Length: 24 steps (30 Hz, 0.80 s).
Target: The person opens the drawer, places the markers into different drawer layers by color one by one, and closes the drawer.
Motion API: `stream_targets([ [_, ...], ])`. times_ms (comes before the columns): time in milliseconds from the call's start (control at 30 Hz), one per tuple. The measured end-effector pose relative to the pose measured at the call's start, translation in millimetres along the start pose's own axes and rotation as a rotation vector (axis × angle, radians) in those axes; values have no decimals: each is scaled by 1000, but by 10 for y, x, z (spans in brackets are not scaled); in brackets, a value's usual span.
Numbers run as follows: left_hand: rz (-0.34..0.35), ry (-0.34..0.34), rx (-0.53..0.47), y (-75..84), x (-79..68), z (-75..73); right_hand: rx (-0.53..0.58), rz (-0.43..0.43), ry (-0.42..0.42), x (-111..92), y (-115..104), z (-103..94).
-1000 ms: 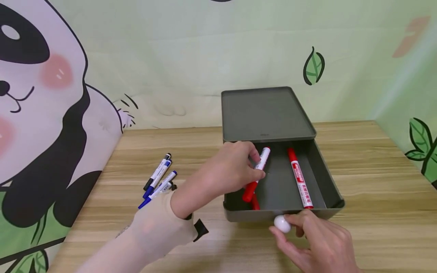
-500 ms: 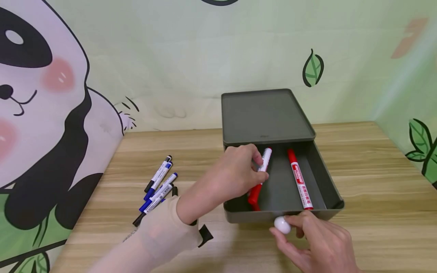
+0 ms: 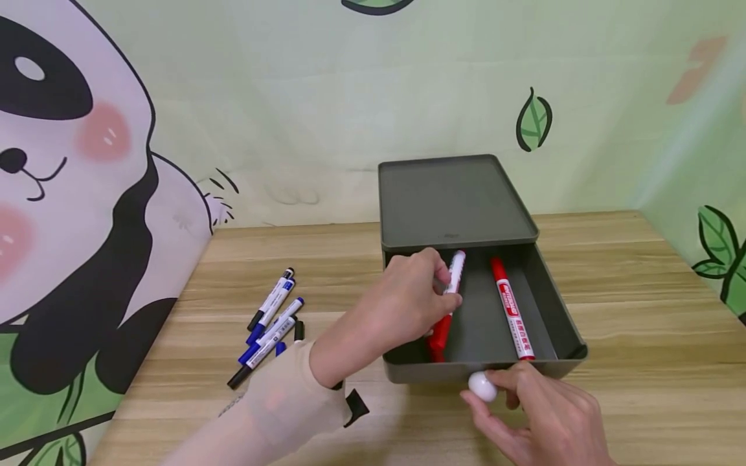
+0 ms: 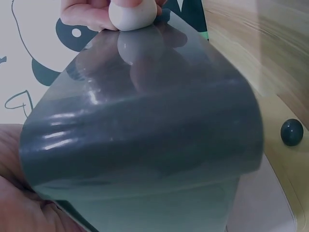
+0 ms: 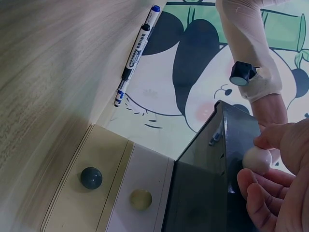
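Observation:
In the head view my left hand (image 3: 408, 294) reaches into the pulled-out dark grey drawer (image 3: 402, 372), pinching a white marker with a red cap (image 3: 456, 275) between thumb and fingers. Another red piece shows under that marker, mostly hidden. A red-and-white whiteboard marker (image 3: 513, 317) lies along the drawer's right side. Thumb and fingers of my right hand (image 3: 548, 414) are at the white round knob (image 3: 482, 386) on the drawer front. The right wrist view shows that same knob (image 5: 257, 160) pinched by the right hand (image 5: 289, 169).
Several blue and black markers (image 3: 271, 330) lie on the wooden table (image 3: 653, 291), left of the drawer. In the right wrist view, a yellow drawer (image 5: 77, 208) with a dark knob (image 5: 91, 178) and a pale drawer with a cream knob (image 5: 141, 199) adjoin the grey one.
My left hand has shifted slightly right with its marker, which stands a little steeper. More of the loose markers shows beside the sleeve. The right hand keeps its place at the knob.

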<state>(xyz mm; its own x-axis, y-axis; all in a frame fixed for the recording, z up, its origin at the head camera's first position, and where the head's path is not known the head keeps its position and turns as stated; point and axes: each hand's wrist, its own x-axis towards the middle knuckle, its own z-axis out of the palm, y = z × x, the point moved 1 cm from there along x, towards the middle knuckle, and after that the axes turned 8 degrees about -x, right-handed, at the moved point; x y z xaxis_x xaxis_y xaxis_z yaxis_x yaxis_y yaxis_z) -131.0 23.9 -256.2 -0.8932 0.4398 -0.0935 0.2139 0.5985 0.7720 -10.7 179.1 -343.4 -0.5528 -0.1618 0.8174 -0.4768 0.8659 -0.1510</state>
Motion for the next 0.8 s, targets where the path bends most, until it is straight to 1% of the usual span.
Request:
stream_targets([
  [67,4,4,-19,1,0,8,7,15,-20,-13,6,-4],
  [167,22,22,-39,8,-22,-6,11,16,-21,-14,8,-7],
  [267,52,52,-51,13,-64,-80,10,8,-18,9,-9,-17],
  [367,80,131,-39,5,-93,-206,-4,14,-48,17,-19,-29],
  [433,99,203,-35,-20,-84,-299,-15,20,-68,13,-18,-35],
  [533,103,300,-46,-101,-37,-419,-15,21,-72,2,-5,-32],
  [600,104,347,-56,-184,18,-479,-8,26,-75,-9,7,-28],
  [800,65,411,-87,-457,227,-581,15,16,-61,-33,39,-15],
])
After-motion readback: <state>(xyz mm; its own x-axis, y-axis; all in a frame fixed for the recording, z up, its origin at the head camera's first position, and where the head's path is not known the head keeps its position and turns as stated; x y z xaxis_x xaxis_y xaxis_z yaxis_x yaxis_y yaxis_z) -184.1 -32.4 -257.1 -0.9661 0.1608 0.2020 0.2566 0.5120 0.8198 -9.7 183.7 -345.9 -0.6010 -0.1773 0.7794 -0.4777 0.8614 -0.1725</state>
